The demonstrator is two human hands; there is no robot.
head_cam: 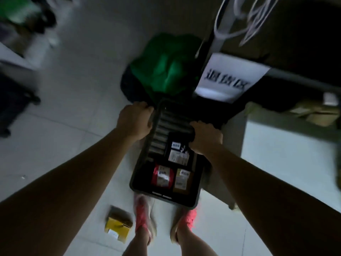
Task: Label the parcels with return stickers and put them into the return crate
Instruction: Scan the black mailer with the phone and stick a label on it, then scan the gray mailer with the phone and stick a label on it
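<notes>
My left hand [135,121] grips the left long rim of the return crate [166,197], fingers curled over the edge. My right hand [205,137] grips the opposite rim, fingers wrapped round it. The crate sits between my arms, its near end above my shoes [143,209]. I judge it to be carried off the floor, tilted away from me.

Handling: the crate is dark moulded plastic with a ribbed floor, so it should be stiff with firm rims. Take hold on both long rims, opposite each other, to keep it level. Three parcels lie inside: a black parcel [177,150] near my right hand, and a red parcel [162,175] and a brown parcel [182,182] side by side at the near end. Each carries white labels. The load looks light, but the parcels are loose and may slide on the ribs if the crate tips.

Surroundings: a yellow parcel [118,223] lies on the floor just beside my left foot, outside the crate. Whether its label is a return sticker cannot be told. A green bag [166,67] lies directly beyond the crate's far end. To the right, a shelf [304,80] with a white sign [228,76] stands close and limits room on that side.
</notes>
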